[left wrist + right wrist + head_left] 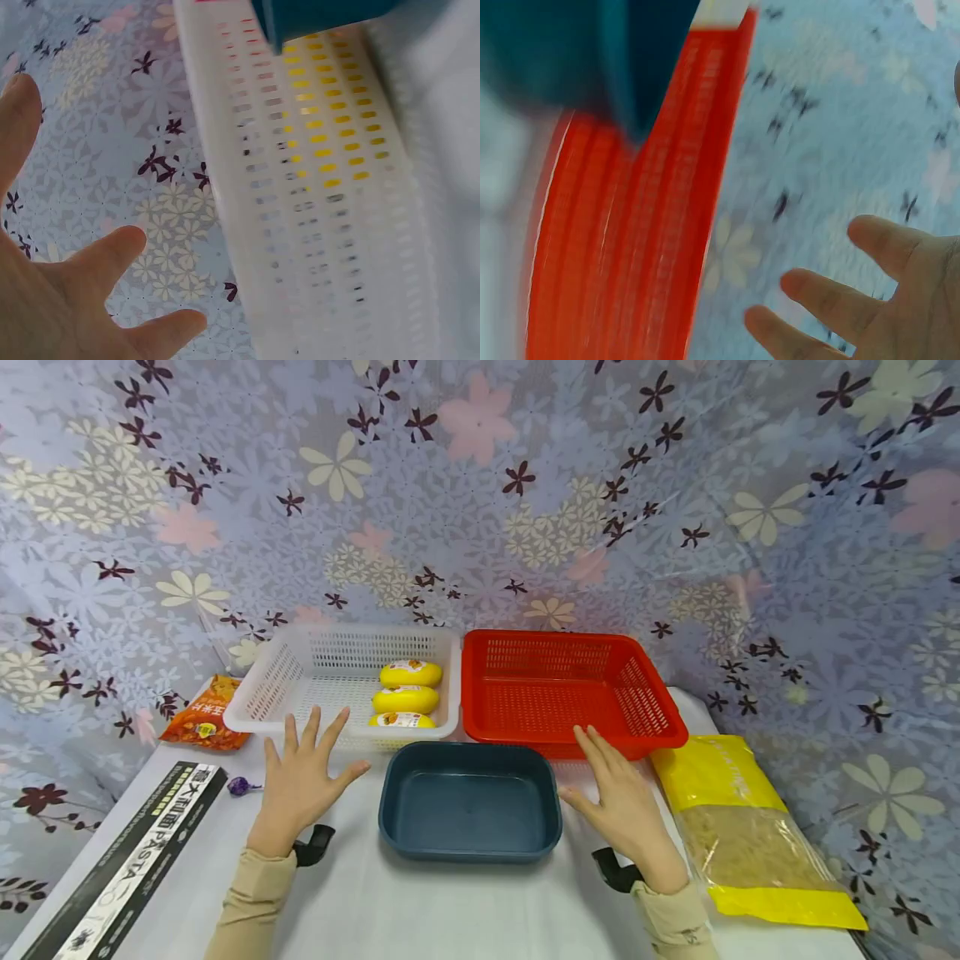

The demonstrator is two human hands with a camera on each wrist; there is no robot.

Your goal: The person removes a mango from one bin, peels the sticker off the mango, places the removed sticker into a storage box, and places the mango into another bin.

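Note:
My left hand (302, 785) is held with fingers spread in front of the white basket (258, 693), holding nothing. My right hand (621, 802), also empty with its fingers extended, hovers by the near right part of the red basket (555, 735). Between the two hands a dark blue-grey plastic tub (471, 810) stands on the white table. Several yellow oval packages (405, 700) with printed labels lie in the right half of the white basket; the red basket holds nothing. Spread fingers (112, 255) show in the left wrist view, and fingers (832, 300) in the right wrist view.
At the left lie a black and white pasta box (127, 868), a purple-wrapped lollipop (240, 787) and an orange snack bag (206, 714). A yellow bag with a clear window (750, 835) lies at the right edge. A flowered cloth (480, 510) hangs behind the baskets.

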